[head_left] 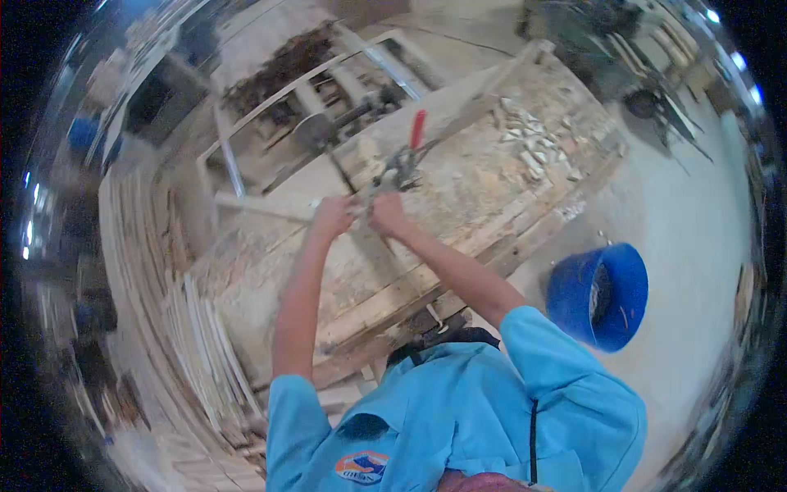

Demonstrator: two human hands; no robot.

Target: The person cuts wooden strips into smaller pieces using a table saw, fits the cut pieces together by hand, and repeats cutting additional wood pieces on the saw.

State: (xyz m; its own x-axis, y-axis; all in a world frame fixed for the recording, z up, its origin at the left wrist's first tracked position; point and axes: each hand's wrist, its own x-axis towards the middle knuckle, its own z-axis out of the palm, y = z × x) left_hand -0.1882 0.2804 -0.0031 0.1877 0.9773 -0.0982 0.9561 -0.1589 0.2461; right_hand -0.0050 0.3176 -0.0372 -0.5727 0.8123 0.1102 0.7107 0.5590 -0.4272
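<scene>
- Two bare hands, close together over the middle of a dusty desk (459,190); both arms reach forward from a light blue shirt (467,402).
- Left hand (332,217): fingers curled in, narrow; blurred, cannot tell whether anything is gripped.
- Right hand (387,215): also curled, just below the tool (400,168); cannot tell whether it holds part of it.
- Tool sits on the desk, just beyond the right hand; its red handle (418,129) sticks up.
- Dark rod (340,174) slants from near the left hand to a dark disc (314,131).
- Small pale wood pieces (537,156) scattered at the desk's far right.
- Blue bucket (566,295) on the floor (689,213), right of the desk; some contents inside, unclear.
- Long wood strips (205,344) lie in a bundle at left.
- Pale frame (231,168) beyond the desk, far left.
</scene>
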